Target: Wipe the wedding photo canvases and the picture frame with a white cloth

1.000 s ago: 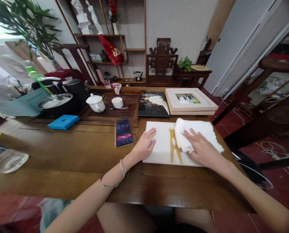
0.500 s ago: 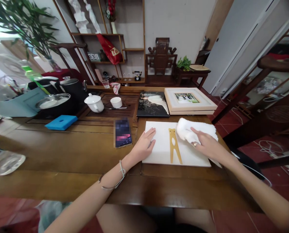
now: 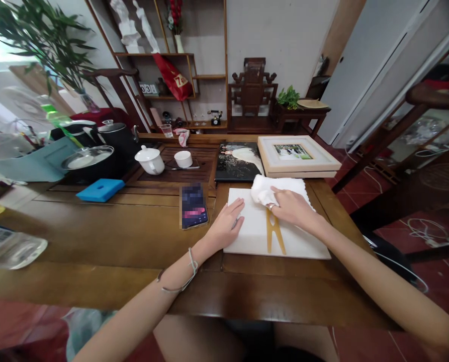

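overlapping the white board at twelve o'clock, the white cloth lies at eleven from the nearer right hand, long axis roughly nine to three, gathered in its fingers; the left hand lies flat at nine, fingers together. around ten, the white pot is lidded, contents hidden; the teal bin holds pen-like sticks.

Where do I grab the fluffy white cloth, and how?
Probably best by the bunched left end of the cloth, coming down from above on the near side. The thick folds there stand up off the white board, so they should be easy to pinch; the far right part spreads flatter.
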Demonstrator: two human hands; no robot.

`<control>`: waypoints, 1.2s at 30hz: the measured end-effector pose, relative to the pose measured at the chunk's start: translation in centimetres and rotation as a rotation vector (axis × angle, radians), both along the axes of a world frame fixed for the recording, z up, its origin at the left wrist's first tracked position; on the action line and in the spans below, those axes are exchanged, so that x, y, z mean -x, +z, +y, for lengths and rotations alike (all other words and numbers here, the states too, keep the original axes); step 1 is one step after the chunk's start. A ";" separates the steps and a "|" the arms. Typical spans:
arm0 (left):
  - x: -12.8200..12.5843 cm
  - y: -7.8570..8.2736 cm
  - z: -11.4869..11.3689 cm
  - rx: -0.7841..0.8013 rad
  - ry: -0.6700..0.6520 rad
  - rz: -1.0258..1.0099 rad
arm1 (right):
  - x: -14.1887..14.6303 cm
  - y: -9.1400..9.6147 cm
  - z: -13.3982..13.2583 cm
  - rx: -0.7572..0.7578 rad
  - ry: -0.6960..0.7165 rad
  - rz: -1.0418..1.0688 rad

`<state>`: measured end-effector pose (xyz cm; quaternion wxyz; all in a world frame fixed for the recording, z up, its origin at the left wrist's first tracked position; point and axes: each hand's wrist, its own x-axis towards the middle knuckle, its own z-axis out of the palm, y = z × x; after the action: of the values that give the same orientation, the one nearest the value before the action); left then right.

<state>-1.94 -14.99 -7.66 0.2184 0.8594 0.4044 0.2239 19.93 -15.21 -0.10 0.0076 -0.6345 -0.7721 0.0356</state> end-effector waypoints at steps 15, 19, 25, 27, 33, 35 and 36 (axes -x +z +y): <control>-0.1 -0.2 0.1 -0.040 -0.011 -0.024 | 1.9 1.4 1.8 0.028 -0.040 -0.057; -0.1 -0.1 0.2 -0.057 -0.016 -0.055 | 6.0 1.6 3.5 0.016 0.112 -0.030; 0.0 0.0 0.1 -0.065 -0.016 -0.072 | 5.3 1.1 3.0 -0.018 0.173 -0.045; 0.0 -0.2 0.2 -0.052 -0.014 -0.074 | 3.5 0.8 2.4 -0.032 0.156 -0.064; -0.2 -0.8 0.4 -0.012 0.027 -0.135 | 1.4 -1.1 -3.4 -0.076 0.312 -0.103; -0.3 -0.7 0.3 -0.006 0.049 -0.148 | 2.3 -2.1 -7.1 -0.123 0.424 -0.096; -0.4 -0.6 0.2 -0.005 0.056 -0.148 | 2.8 -2.6 -9.0 -0.149 0.470 -0.081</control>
<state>-1.57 -14.77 -8.25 0.2392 0.8294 0.4103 0.2940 17.09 -24.17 -2.68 0.0150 -0.4362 -0.8985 -0.0459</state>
